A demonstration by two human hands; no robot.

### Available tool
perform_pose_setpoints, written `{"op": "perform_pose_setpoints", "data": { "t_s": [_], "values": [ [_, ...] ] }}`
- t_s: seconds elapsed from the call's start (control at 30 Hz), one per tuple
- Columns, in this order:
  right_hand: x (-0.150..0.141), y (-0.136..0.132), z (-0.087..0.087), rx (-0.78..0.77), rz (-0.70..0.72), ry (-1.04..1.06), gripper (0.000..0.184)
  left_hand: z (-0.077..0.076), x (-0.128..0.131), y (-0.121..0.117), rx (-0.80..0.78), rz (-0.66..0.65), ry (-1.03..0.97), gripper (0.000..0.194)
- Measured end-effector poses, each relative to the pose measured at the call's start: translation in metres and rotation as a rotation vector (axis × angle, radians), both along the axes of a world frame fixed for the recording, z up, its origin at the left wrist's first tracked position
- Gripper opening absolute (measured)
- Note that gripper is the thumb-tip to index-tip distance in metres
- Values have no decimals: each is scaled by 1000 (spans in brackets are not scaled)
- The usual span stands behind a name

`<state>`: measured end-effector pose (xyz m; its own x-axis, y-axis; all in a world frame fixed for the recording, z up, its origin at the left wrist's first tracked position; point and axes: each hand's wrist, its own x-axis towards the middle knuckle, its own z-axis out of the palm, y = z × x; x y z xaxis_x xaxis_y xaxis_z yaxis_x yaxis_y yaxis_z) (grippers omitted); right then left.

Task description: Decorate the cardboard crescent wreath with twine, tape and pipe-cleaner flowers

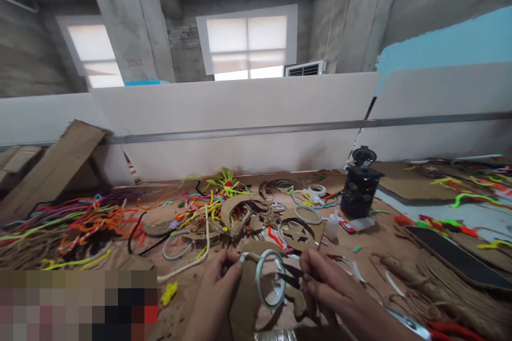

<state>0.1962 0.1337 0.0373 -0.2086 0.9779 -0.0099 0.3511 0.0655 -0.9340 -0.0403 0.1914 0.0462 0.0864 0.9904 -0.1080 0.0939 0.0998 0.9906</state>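
My left hand (219, 282) is closed, its thumb and finger pinching the end of a white strip (243, 257) beside a curved piece of cardboard (243, 298). A narrow white tape roll (259, 282) stands upright between my hands, apparently joined to that strip. On the other side my right hand (330, 282) is closed on a dark tool with two narrow blades (293, 273), spread slightly and pointing left at the roll. Whether they are scissors or tweezers is hidden by my fingers. Cut cardboard scraps (298, 301) lie under the right hand.
Scissors with red handles (440, 330) lie at the lower right. Beyond my hands are more tape rolls (308, 214), a small glue bottle (332, 225) and a black canister (360, 192). Colourful pipe cleaners (104, 218) pile up left; coiled cardboard strips (452, 282) sit right.
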Motion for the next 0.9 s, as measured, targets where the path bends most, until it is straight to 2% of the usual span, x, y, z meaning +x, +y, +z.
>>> {"op": "perform_pose_setpoints", "data": {
  "t_s": [0.1, 0.27, 0.4, 0.57, 0.73, 0.9],
  "values": [
    [-14, -1, 6, 119, -15, -180, 15, 6, 4, -4, -13, 3, -26, 27],
    [-27, 2, 11, 162, -5, -328, 23, 5, 10, -7, -17, 5, -85, 26],
    [-37, 5, 12, 222, 7, -345, 23, -9, 14, -5, -22, 19, -209, 26],
    [-42, 11, 5, 228, -28, -373, 18, -23, 17, -3, 4, 69, -253, 26],
    [-42, 18, -12, 254, -87, -355, 19, -22, 15, -4, 31, 27, -245, 26],
    [-43, 19, -11, 270, -94, -337, 18, -19, 10, -3, 31, -77, -209, 29]
  ]
}}
